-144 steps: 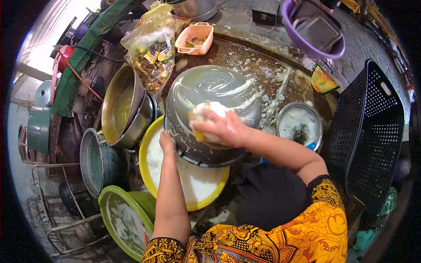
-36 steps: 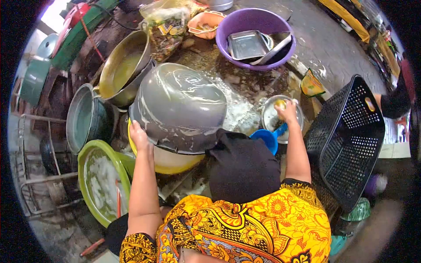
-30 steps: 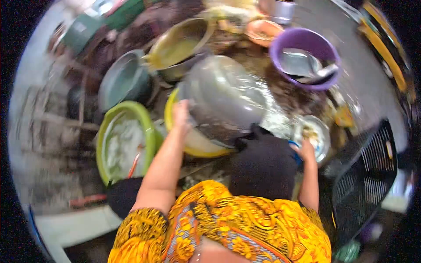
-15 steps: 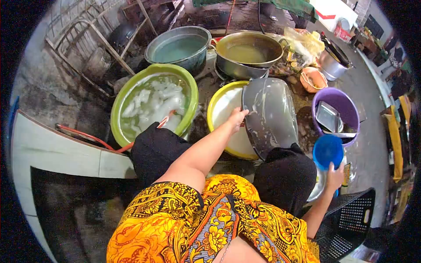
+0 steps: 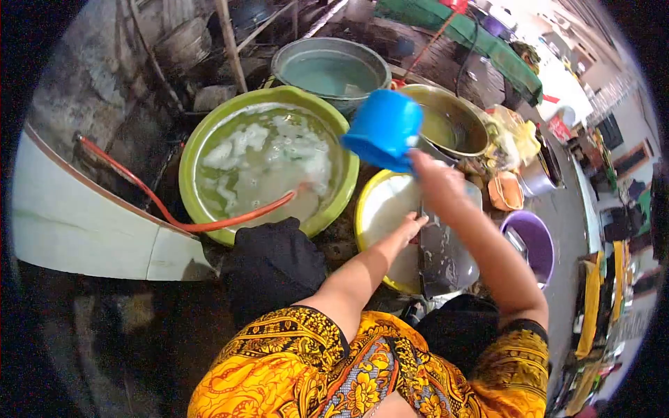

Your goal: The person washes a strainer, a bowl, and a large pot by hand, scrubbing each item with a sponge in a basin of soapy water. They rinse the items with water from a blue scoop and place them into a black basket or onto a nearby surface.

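Observation:
Tilted by its rim, a grey basin (image 5: 453, 258) is in the grip of my left hand (image 5: 412, 227); it leans over the yellow basin (image 5: 361, 212), which holds cloudy whitish water. My right hand (image 5: 440, 184) is closed on a blue water dipper (image 5: 383, 125) by its handle, raised above the yellow basin's far side. The dipper is upside down or steeply tipped, and its inside is hidden. To the left stands a large green tub (image 5: 348, 182) of foamy water, with an orange-red hose (image 5: 244, 219) running into it.
Behind are a dark tub of water (image 5: 282, 61) and a metal pot (image 5: 482, 136). On the right stand an orange container (image 5: 505, 192), a purple bucket (image 5: 546, 240) with items inside, and a yellowish plastic bag (image 5: 519, 136). A tiled ledge (image 5: 90, 223) borders the left.
My right hand has swung the blue dipper from low on the right up and leftward, over the yellow basin. My left hand still grips the grey basin. The view has turned.

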Demonstrator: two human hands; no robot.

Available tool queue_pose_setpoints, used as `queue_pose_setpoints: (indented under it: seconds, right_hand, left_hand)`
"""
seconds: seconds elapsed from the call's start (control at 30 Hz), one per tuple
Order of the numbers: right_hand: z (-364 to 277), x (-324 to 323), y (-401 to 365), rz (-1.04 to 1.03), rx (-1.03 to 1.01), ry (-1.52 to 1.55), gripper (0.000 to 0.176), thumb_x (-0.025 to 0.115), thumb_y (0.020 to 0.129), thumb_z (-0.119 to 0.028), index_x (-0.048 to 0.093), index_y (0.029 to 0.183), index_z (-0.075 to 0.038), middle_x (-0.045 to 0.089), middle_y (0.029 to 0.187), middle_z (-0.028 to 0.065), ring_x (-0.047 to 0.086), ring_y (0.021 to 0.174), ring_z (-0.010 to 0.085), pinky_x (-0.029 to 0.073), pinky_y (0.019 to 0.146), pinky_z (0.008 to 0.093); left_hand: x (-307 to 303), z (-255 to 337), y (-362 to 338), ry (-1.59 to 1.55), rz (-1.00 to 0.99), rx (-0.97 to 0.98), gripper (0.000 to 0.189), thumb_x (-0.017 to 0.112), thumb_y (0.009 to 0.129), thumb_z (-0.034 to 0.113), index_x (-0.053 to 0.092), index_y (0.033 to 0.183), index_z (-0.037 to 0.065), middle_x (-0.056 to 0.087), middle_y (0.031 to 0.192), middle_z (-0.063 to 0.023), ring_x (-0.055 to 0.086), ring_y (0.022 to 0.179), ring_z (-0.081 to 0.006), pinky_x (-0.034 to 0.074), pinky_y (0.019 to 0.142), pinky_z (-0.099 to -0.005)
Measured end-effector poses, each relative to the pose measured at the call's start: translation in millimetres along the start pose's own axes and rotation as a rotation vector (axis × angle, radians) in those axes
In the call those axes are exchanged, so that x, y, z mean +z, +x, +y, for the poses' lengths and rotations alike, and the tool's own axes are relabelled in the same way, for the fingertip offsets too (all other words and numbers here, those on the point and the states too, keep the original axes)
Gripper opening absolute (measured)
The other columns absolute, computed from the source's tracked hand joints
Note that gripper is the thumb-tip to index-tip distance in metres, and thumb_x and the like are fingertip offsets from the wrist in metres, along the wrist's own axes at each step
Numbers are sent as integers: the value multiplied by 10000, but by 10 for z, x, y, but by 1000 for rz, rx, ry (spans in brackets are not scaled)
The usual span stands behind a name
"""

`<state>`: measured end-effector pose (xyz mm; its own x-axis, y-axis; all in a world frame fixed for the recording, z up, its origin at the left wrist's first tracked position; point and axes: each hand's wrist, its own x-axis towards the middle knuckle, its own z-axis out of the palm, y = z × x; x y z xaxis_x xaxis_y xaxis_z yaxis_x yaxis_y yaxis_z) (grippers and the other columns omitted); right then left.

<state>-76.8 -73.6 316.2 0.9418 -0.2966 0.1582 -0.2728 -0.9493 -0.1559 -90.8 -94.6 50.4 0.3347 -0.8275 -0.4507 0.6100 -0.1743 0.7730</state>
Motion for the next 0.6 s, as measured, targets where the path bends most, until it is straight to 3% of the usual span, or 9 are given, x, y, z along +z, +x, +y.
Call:
queue_pose_setpoints:
  seconds: [0.07, 0.1, 0.13, 0.17, 0.27, 0.4, 0.47, 0.53, 0.6]
  right_hand:
    - [-449, 357, 442, -201, 294, 565, 262, 442, 872, -138, 496, 1127, -115, 614, 1044, 131, 582, 953, 362, 451, 765, 463]
    - [-557, 618, 594, -107, 74, 282, 174, 449, 868, -130, 490, 1030, -83, 615, 945, 145, 619, 871, 338, 485, 714, 433]
    - [-636, 909, 728, -8, -145, 4, 103, 457, 863, -122, 484, 933, -50, 617, 846, 160, 656, 790, 313, 518, 663, 403]
    - [-737, 1158, 857, -6, -160, -106, 99, 463, 857, -119, 481, 919, -43, 625, 822, 148, 661, 759, 303, 522, 630, 388]
    - [-890, 1838, 1131, 19, -112, -167, 100, 479, 843, -107, 489, 917, -40, 640, 799, 124, 669, 721, 278, 523, 587, 377]
    - [-965, 2306, 1157, -57, 147, -125, 117, 514, 824, -102, 553, 927, -62, 657, 798, 115, 675, 709, 243, 518, 556, 363]
    - [-974, 2456, 1122, -121, 35, -127, 94, 546, 814, -128, 609, 854, -72, 667, 778, 93, 675, 698, 233, 514, 550, 358]
    - [-1093, 2308, 1126, -453, 68, -82, 166, 573, 786, -150, 683, 885, -74, 671, 986, 122, 671, 870, 252, 538, 700, 382]
    - [-1021, 2275, 1143, -474, 126, 83, 218, 607, 742, -182, 689, 912, -72, 667, 970, 143, 647, 917, 310, 524, 771, 398]
  left_hand:
    - [2, -529, 671, -3, -100, 267, 666, 581, 876, 374, 331, 1367, 0, 509, 1283, -114, 563, 1036, -214, 476, 836, -382]
    - [-70, 334, -285, 90, -246, -105, 554, 515, 921, 346, 367, 1355, 35, 478, 1313, -93, 513, 1107, -202, 407, 944, -377]
    - [-174, -463, 470, -650, -498, 40, 570, 545, 904, 347, 389, 1340, 15, 418, 1375, -146, 407, 1237, -273, 287, 1060, -402]
    - [-242, -85, -1, -227, -399, 175, 564, 540, 906, 344, 391, 1340, 16, 406, 1380, -164, 393, 1253, -288, 280, 1065, -402]
    - [-159, 135, -244, 395, 73, 115, 676, 614, 824, 427, 430, 1310, -4, 449, 1322, -225, 423, 1229, -338, 319, 1023, -414]
    - [-176, 430, -344, 367, -30, 69, 756, 642, 798, 444, 406, 1293, -76, 481, 1278, -249, 493, 1144, -344, 384, 965, -398]
    - [-181, 267, -187, 319, -32, 177, 755, 663, 796, 407, 406, 1269, -123, 507, 1239, -264, 538, 1078, -334, 447, 891, -390]
    - [-176, 335, -212, 125, -235, 129, 720, 684, 792, 356, 395, 1293, -74, 585, 1095, -202, 599, 919, -255, 501, 750, -366]
    - [-155, 344, -214, 154, -141, 90, 711, 677, 793, 327, 373, 1294, -76, 567, 1125, -182, 589, 907, -249, 490, 719, -363]
